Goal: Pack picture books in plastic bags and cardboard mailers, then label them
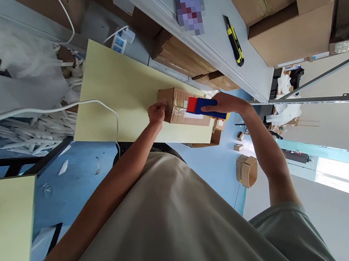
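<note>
A taped cardboard box (174, 108) lies on the pale yellow table, with shiny clear tape and a white label on its surface. My right hand (224, 103) is closed round a blue and red tape dispenser (206, 106), held against the labelled side of the box. At the box's left end, my left hand (157, 113) has its fingers curled and touching the cardboard. What those fingers pinch, if anything, is hidden.
A white cable (102, 102) crosses the yellow table (111, 78). On the white shelf lies a yellow and black utility knife (234, 41), beside large cartons (292, 33). A power strip (119, 42) is behind the table, and an open carton (246, 171) stands on the blue floor.
</note>
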Demonstrator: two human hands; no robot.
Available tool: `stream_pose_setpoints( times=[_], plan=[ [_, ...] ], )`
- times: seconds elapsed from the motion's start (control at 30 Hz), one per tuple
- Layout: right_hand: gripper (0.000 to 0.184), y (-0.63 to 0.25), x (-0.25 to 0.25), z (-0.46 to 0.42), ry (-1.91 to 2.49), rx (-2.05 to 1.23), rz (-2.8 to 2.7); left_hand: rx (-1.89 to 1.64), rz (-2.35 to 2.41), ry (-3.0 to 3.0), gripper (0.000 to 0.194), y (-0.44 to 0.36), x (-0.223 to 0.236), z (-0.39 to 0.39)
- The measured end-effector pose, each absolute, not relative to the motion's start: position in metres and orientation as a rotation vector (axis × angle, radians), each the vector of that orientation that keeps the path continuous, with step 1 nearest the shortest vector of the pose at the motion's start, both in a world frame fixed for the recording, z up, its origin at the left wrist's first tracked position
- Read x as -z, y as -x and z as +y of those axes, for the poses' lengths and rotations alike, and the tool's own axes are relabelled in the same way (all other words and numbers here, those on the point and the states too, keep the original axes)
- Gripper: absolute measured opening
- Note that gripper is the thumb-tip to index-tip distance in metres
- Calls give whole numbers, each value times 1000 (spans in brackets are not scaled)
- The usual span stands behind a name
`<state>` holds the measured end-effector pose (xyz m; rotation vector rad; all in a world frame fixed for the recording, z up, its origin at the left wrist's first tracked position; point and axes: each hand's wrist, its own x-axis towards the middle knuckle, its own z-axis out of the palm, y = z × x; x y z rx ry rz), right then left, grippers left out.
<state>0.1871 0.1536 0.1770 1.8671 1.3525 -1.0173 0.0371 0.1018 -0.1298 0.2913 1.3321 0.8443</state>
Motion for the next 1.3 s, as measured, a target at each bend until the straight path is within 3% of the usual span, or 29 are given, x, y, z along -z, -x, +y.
stream_pose_setpoints(
  times=[0.2,0.37,0.5,0.63,0.87,1.07,1.3],
  plan=[
    [57,-178,-174,155,-1812,1029,1328,-850,1386,-329,12,-52,139,97],
    [57,-180,-176,154,-1793,957,1339,-775,1539,-395,32,-40,148,91],
    [56,-187,-175,151,-1744,961,1353,-887,1450,-636,17,-31,137,87],
    [55,-195,-171,146,-1718,943,1389,-969,1297,-814,25,-43,120,87],
    [68,-223,-150,141,-1704,999,1414,-1020,1345,-816,23,-61,128,92],
    [78,-279,-145,131,-1652,1173,1451,-1064,1421,-863,22,-70,134,90],
    [81,-424,-178,98,-1730,1195,1365,-1079,1567,-1013,24,-68,139,92]
  ],
)
